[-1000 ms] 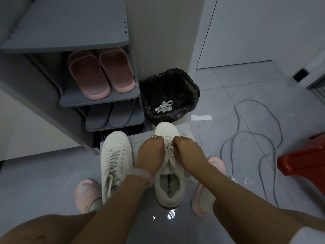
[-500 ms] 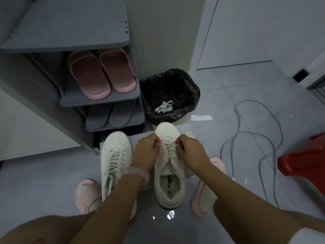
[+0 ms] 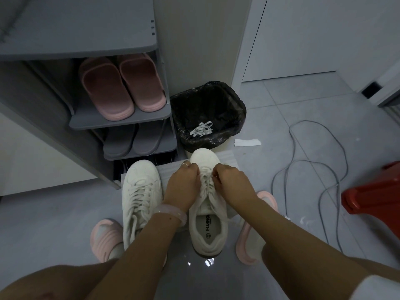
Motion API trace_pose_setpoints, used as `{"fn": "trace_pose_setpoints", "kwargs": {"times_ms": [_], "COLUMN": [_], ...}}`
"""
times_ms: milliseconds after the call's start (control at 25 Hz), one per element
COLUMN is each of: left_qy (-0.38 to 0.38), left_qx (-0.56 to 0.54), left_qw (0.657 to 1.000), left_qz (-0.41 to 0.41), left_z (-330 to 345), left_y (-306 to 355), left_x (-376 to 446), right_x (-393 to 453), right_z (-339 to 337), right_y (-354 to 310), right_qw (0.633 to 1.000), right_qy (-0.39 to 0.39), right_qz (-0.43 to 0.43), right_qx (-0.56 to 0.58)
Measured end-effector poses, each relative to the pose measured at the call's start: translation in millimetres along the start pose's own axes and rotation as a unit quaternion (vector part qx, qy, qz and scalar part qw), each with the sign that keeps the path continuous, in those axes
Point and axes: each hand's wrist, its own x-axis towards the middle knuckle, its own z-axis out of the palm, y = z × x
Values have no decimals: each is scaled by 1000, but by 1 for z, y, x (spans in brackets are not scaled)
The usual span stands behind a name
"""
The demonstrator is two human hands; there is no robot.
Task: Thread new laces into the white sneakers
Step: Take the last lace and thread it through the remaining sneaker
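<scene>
Centrally on floor: two white sneakers side by side, laced one (image 3: 141, 198) at left, right sneaker (image 3: 207, 215) under both hands. Left hand (image 3: 181, 187) and right hand (image 3: 232, 184), fingers curled, pinching lace (image 3: 205, 180) near toe.

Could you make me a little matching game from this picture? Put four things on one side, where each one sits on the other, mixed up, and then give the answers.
Things:
1. pink slippers
2. grey slippers
3. old white lace
4. red stool

Places:
A. inside the black-lined bin
B. on the floor at the right edge of the view
C. on the lower shelf of the grey rack
D. on the shelf above the grey pair

Pairs: 1-D, 2-C, 3-A, 4-B
</scene>
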Motion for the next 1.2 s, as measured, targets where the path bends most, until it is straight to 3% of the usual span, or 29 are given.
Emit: {"fn": "trace_pose_setpoints", "kwargs": {"times_ms": [200,600,840,1000,1200], "left_qy": [9,13,-29,-15,-27], "left_qx": [12,-30,23,32,-18], "left_qw": [1000,999,999,999,999], "left_qz": [-11,4,32,14,15], "left_z": [1,-7,-3,1,-3], "left_y": [2,3,13,17,13], "left_x": [0,1,12,17,16], "right_x": [1,-3,-11,-12,-15], "right_z": [-3,-4,-6,-7,-10], "right_y": [-6,-2,-2,-2,0], "right_qw": [999,999,996,995,991], "right_qy": [-8,2,3,10,1], "right_qz": [-15,4,14,10,18], "right_qx": [-52,35,90,99,131]}}
